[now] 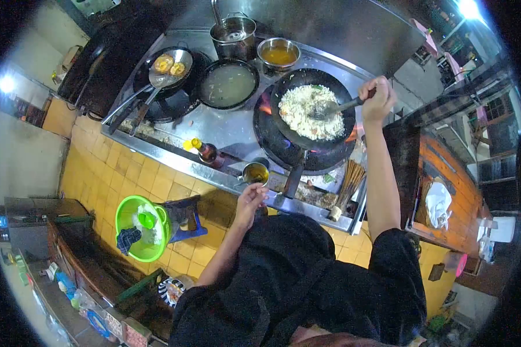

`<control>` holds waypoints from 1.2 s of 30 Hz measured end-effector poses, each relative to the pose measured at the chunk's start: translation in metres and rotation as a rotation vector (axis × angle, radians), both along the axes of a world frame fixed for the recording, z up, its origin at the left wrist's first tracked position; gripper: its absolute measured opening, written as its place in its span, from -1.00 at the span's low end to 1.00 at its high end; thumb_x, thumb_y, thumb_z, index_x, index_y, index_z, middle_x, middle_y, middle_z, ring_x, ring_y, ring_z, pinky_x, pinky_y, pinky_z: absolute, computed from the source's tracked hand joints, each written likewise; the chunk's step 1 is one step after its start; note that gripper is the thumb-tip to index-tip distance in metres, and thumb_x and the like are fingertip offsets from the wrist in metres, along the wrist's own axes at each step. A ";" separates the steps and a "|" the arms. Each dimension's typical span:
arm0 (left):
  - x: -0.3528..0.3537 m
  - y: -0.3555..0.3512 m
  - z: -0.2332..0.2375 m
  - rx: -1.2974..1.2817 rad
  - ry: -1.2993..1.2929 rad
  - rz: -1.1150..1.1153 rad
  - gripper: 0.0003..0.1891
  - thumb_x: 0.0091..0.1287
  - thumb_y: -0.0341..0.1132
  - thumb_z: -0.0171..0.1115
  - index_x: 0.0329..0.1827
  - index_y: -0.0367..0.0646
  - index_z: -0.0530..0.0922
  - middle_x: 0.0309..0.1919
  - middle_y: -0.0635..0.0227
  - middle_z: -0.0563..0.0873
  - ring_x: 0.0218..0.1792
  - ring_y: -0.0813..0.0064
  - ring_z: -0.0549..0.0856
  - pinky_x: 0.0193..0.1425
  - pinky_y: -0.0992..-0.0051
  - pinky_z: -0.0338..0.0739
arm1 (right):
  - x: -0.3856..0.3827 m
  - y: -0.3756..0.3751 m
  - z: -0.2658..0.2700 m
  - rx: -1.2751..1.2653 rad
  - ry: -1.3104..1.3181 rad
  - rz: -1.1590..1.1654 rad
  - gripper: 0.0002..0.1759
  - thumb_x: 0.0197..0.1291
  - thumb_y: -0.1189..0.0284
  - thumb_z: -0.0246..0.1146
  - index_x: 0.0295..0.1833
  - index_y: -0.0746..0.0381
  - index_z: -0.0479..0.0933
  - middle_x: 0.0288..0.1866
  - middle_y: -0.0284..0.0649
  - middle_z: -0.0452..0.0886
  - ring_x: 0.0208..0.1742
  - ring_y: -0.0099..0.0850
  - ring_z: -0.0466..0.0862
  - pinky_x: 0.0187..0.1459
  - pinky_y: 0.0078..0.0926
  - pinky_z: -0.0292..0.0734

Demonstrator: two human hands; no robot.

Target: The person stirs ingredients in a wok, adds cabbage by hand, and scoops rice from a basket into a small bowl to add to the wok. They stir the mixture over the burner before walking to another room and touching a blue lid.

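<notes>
Loose black top [295,277], elbow-length sleeves

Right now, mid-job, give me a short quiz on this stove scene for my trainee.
1. True or false: the right hand grips the spatula over the rice.
2. Which is nearest the left hand? A) small metal cup B) green basin C) steel pot
3. Fill in: flames show around the base of the ____.
Key: 1 true; 2 A; 3 wok.
</notes>
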State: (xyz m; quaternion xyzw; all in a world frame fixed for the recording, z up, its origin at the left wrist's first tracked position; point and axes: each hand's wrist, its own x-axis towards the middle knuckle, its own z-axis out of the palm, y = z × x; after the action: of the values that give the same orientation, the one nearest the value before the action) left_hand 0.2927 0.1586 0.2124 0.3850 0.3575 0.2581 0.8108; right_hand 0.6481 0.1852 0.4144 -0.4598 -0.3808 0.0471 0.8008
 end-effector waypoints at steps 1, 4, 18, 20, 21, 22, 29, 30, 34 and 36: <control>0.003 0.003 0.000 0.014 0.000 -0.010 -0.64 0.25 -0.37 0.20 0.09 -0.17 0.38 -0.07 0.35 0.61 -0.17 0.54 0.60 -0.16 0.53 0.46 | -0.001 0.003 0.009 0.011 -0.012 0.010 -0.61 0.30 0.35 -0.07 -0.60 0.27 0.23 -0.71 -0.34 0.24 -0.72 -0.57 0.25 -0.65 -0.60 0.18; 0.009 0.005 0.008 0.005 0.013 0.006 -0.68 0.28 -0.39 0.16 0.08 -0.17 0.38 -0.09 0.33 0.60 -0.19 0.55 0.61 -0.17 0.53 0.48 | -0.006 0.002 0.004 0.045 0.078 0.016 -0.63 0.29 0.37 -0.06 -0.59 0.27 0.23 -0.72 -0.34 0.23 -0.72 -0.57 0.25 -0.65 -0.60 0.16; 0.014 0.001 0.010 -0.024 0.066 0.049 -0.72 0.31 -0.36 0.12 0.05 -0.18 0.40 -0.13 0.35 0.62 -0.20 0.56 0.59 -0.19 0.54 0.47 | -0.023 0.000 0.014 -0.065 -0.021 -0.066 -0.66 0.25 0.38 0.00 -0.57 0.29 0.31 -0.74 -0.36 0.29 -0.72 -0.63 0.27 -0.68 -0.63 0.11; 0.013 0.001 0.009 -0.025 0.089 0.043 -0.73 0.30 -0.36 0.13 0.04 -0.18 0.41 -0.13 0.35 0.62 -0.20 0.56 0.60 -0.19 0.54 0.47 | -0.009 0.006 -0.010 -0.049 -0.034 -0.037 -0.67 0.26 0.37 0.00 -0.53 0.31 0.32 -0.74 -0.36 0.29 -0.72 -0.64 0.26 -0.68 -0.65 0.10; 0.013 0.002 0.008 -0.021 0.077 0.041 -0.73 0.30 -0.35 0.13 0.04 -0.18 0.41 -0.13 0.35 0.63 -0.20 0.56 0.60 -0.19 0.55 0.47 | -0.009 0.011 -0.009 -0.053 -0.039 -0.044 -0.68 0.25 0.37 0.02 -0.52 0.33 0.33 -0.74 -0.36 0.28 -0.71 -0.64 0.25 -0.68 -0.65 0.09; 0.015 0.001 0.008 -0.014 0.060 0.043 -0.73 0.30 -0.34 0.14 0.03 -0.19 0.42 -0.14 0.35 0.63 -0.20 0.56 0.60 -0.19 0.56 0.46 | -0.010 0.013 -0.006 -0.055 -0.050 -0.048 -0.69 0.25 0.37 0.03 -0.50 0.34 0.35 -0.73 -0.36 0.28 -0.71 -0.64 0.25 -0.69 -0.65 0.08; 0.015 -0.003 0.012 -0.059 0.119 0.032 -0.71 0.28 -0.32 0.17 0.03 -0.17 0.42 -0.17 0.37 0.64 -0.21 0.59 0.60 -0.20 0.58 0.45 | -0.002 0.011 -0.007 -0.038 0.020 -0.103 -0.70 0.25 0.40 0.07 -0.51 0.32 0.33 -0.72 -0.39 0.28 -0.70 -0.64 0.23 -0.67 -0.63 0.10; 0.015 -0.003 0.012 -0.045 0.130 0.020 -0.70 0.28 -0.31 0.18 0.03 -0.17 0.42 -0.18 0.38 0.64 -0.22 0.59 0.60 -0.20 0.58 0.45 | 0.001 0.012 0.000 -0.014 0.058 -0.031 -0.71 0.24 0.40 0.09 -0.50 0.33 0.34 -0.72 -0.40 0.28 -0.70 -0.65 0.22 -0.66 -0.63 0.10; 0.015 0.000 0.010 -0.045 0.176 0.030 -0.70 0.27 -0.29 0.19 0.02 -0.15 0.42 -0.19 0.40 0.64 -0.23 0.60 0.59 -0.22 0.58 0.45 | -0.016 -0.002 0.006 -0.155 -0.078 -0.156 -0.64 0.29 0.37 -0.07 -0.58 0.24 0.24 -0.72 -0.32 0.23 -0.72 -0.56 0.25 -0.64 -0.59 0.17; 0.014 0.001 0.005 -0.059 0.154 0.018 -0.70 0.27 -0.29 0.20 0.02 -0.14 0.43 -0.19 0.42 0.64 -0.24 0.60 0.59 -0.23 0.58 0.44 | -0.009 0.000 -0.002 -0.091 -0.023 -0.103 -0.63 0.29 0.35 -0.07 -0.58 0.25 0.24 -0.71 -0.32 0.22 -0.71 -0.57 0.26 -0.64 -0.59 0.17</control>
State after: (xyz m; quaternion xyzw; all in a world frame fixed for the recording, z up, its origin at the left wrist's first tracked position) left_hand 0.3072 0.1599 0.2172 0.3765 0.4295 0.2246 0.7895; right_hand 0.6392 0.1849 0.4128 -0.5152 -0.3635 0.0179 0.7760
